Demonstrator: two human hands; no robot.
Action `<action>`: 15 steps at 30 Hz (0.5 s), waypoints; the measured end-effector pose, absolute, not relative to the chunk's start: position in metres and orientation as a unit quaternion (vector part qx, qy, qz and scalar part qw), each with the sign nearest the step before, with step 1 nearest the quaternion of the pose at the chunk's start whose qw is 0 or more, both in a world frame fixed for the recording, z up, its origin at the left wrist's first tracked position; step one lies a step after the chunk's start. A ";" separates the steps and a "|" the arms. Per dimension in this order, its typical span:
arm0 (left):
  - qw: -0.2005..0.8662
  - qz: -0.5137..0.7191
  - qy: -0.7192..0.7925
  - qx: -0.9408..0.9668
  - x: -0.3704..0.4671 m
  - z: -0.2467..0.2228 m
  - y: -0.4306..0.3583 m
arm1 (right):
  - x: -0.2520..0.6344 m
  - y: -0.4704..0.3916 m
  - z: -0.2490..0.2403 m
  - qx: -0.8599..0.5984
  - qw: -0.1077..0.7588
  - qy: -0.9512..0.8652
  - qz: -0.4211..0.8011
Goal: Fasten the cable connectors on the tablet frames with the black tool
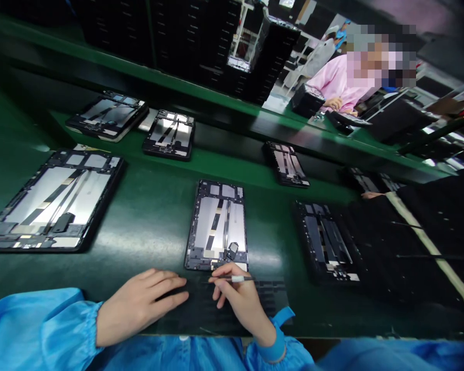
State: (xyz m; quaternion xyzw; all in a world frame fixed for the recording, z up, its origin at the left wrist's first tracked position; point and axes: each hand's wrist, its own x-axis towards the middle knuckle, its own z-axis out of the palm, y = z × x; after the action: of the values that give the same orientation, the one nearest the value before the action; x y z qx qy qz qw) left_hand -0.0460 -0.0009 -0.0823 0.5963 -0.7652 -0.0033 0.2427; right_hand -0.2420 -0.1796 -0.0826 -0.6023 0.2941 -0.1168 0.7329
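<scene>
My left hand (141,304) lies palm down near the table's front edge, its fingers stretched out and holding nothing. My right hand (237,296) pinches slim dark tweezers (237,279) with a white band, the tip pointing left. Just beyond the right fingers lies an opened tablet (237,216), its inside facing up, with dark ribbon cables over a silvery plate. A small dark module (232,251) sits tilted in its lower right part. Beneath my right hand is a dark sheet (276,294) bearing rows of small black strips.
More opened tablets lie on the green table (139,216): a big one (85,190) at left, one (325,242) at right, several along the back. A raised green shelf edge (216,105) runs behind them. Black stacks (421,242) stand at right. Across sits a person in pink (340,77).
</scene>
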 end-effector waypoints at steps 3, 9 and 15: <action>0.218 -0.008 -0.783 0.583 -0.050 -0.083 0.003 | -0.237 -0.180 -0.079 -0.617 0.729 0.290 -0.067; 0.235 -0.017 -0.791 0.565 -0.049 -0.086 0.001 | -0.235 -0.179 -0.075 -0.737 0.612 0.285 -0.035; 0.230 -0.020 -0.791 0.566 -0.048 -0.086 0.002 | -0.228 -0.179 -0.072 -0.818 0.518 0.246 -0.049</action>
State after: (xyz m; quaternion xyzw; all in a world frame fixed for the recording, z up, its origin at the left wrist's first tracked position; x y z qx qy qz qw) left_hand -0.0482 0.0017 -0.0862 0.5662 -0.7914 -0.0198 0.2296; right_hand -0.2282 -0.1785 -0.0719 -0.8180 0.2458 -0.0491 0.5177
